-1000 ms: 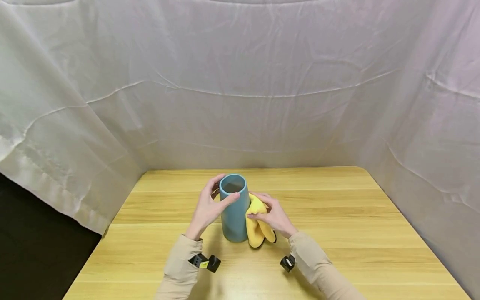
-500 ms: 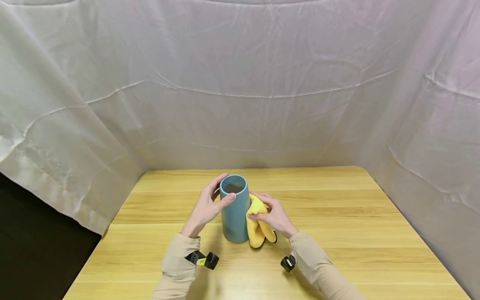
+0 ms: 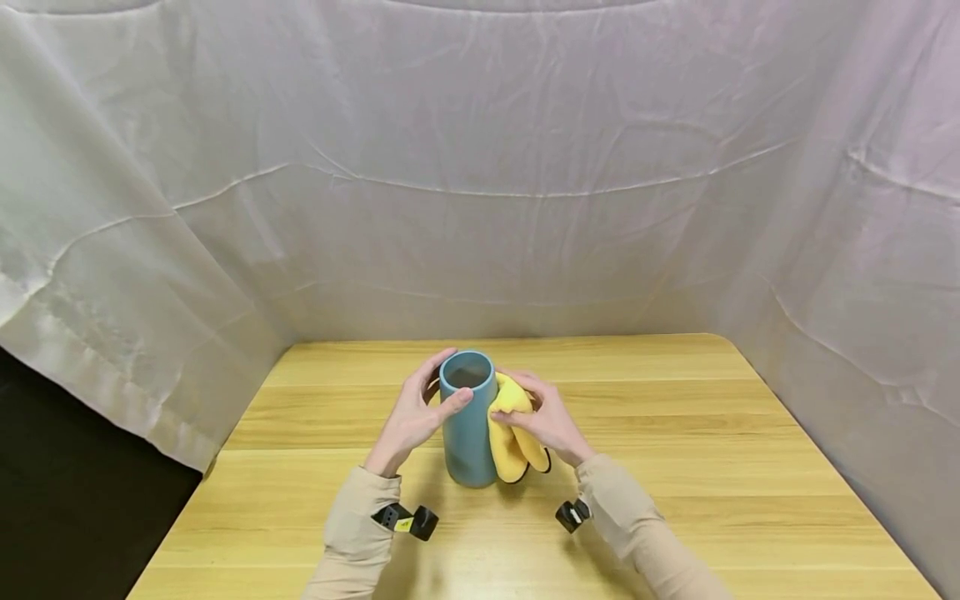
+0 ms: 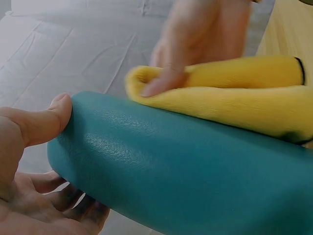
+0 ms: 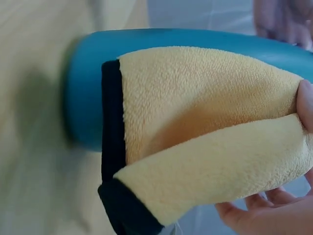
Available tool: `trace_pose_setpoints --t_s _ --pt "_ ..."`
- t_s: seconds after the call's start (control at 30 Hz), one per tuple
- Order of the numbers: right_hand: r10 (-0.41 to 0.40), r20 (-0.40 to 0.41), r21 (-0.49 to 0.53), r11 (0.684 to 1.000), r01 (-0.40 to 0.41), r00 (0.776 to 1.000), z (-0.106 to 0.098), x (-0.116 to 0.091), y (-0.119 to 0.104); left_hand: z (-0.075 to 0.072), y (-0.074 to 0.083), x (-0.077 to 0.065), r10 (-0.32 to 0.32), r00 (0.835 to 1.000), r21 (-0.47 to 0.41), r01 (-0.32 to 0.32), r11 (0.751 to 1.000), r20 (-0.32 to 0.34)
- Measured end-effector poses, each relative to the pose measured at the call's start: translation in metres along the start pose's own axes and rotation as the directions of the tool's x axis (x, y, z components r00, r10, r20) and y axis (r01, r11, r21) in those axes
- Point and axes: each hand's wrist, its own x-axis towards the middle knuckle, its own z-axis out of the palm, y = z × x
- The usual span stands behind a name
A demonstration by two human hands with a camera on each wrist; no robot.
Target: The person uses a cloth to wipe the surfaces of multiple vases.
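A tall blue vase (image 3: 469,442) with a round open mouth stands upright on the wooden table. My left hand (image 3: 412,412) grips it near the rim, thumb on the near side and fingers round the far left, as the left wrist view of the vase (image 4: 161,161) also shows. My right hand (image 3: 549,419) pinches a folded yellow cloth (image 3: 507,442) with dark edging against the vase's right side, high up near the rim. In the right wrist view the cloth (image 5: 195,98) hangs in two folds along the vase, its dark edge toward the base.
The light wooden table (image 3: 675,433) reaches out on both sides of the vase. Pale grey fabric (image 3: 510,250) hangs behind and at both sides. A dark area (image 3: 75,483) lies beyond the table's left edge. Each wrist wears a small black camera (image 3: 423,522).
My right hand and the yellow cloth have slid up the vase's side by a short way. The left hand, still on the vase, has shifted only slightly.
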Motion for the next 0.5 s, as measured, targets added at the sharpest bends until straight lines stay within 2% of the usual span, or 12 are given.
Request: trace_pose_setpoints --t_s 0.23,0.5 --pt "-0.049 -0.018 -0.022 0.999 0.049 0.999 -0.001 0.011 -0.028 0.0 0.0 -0.001 0.001 1.0 0.006 -0.001 1.0 -0.001" --pt "-0.055 -0.011 -0.042 0.998 0.054 0.998 -0.003 0.013 -0.031 0.001 0.003 -0.002 -0.008 1.0 0.0 0.008 1.0 -0.003"
